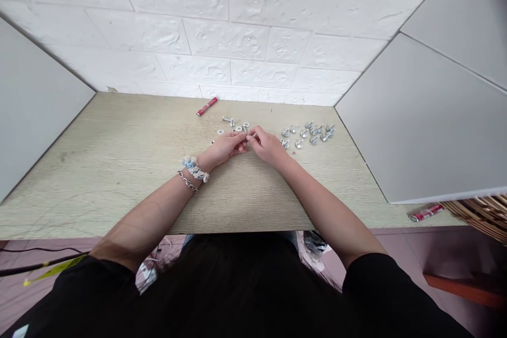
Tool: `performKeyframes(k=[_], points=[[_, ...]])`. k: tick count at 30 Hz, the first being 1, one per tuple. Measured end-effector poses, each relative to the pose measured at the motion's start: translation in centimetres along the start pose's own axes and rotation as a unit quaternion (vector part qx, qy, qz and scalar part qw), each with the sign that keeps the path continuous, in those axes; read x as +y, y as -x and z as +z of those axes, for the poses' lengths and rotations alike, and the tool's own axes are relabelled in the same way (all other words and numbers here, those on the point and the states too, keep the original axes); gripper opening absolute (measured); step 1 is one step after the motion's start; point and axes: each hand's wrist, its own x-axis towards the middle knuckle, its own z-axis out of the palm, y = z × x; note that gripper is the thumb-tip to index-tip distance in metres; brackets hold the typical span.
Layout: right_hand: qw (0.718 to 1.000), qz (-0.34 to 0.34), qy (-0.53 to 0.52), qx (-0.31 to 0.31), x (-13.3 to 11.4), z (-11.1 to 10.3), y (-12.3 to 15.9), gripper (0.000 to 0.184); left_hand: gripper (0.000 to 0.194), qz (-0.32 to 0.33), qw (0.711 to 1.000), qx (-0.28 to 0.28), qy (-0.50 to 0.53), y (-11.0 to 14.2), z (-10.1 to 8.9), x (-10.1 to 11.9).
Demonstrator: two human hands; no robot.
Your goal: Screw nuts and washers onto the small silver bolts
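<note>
I see left hand and right hand pinching a small bolt; slack fingertips could drop it among washers just beyond.

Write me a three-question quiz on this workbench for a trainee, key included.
1. True or false: the chain bracelet is on the same arm as the scrunchie.

2. Fill in: the cylinder lying near the brick wall is mostly ____ in colour.

3. Where does the group of washer-fitted bolts lie?
A) Beside the scrunchie
B) Off to the right of the right hand
C) Against the brick wall

Key: 1. True; 2. red; 3. B
</note>
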Motion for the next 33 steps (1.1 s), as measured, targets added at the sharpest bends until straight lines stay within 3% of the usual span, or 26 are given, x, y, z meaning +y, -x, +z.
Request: performKeyframes(k=[4,9,18,33], points=[[1.000,-0.012,0.006,0.020,0.01,0.21,0.03,0.033,0.029,-0.001,1.000,0.005,0.001,-0.05,0.02,-0.02],[0.999,-0.041,-0.007,-0.007,-0.15,0.09,0.07,0.030,0.031,-0.002,1.000,0.007,0.002,-0.07,-0.01,-0.04],[1.000,-0.002,0.029,-0.001,-0.20,-0.27,0.10,0.030,0.029,0.002,1.000,0.000,-0.007,0.09,-0.02,0.06],[1.000,0.000,0.021,0.003,-0.45,-0.20,0.16,0.030,0.028,-0.001,1.000,0.007,0.000,-0.06,-0.06,-0.07]])
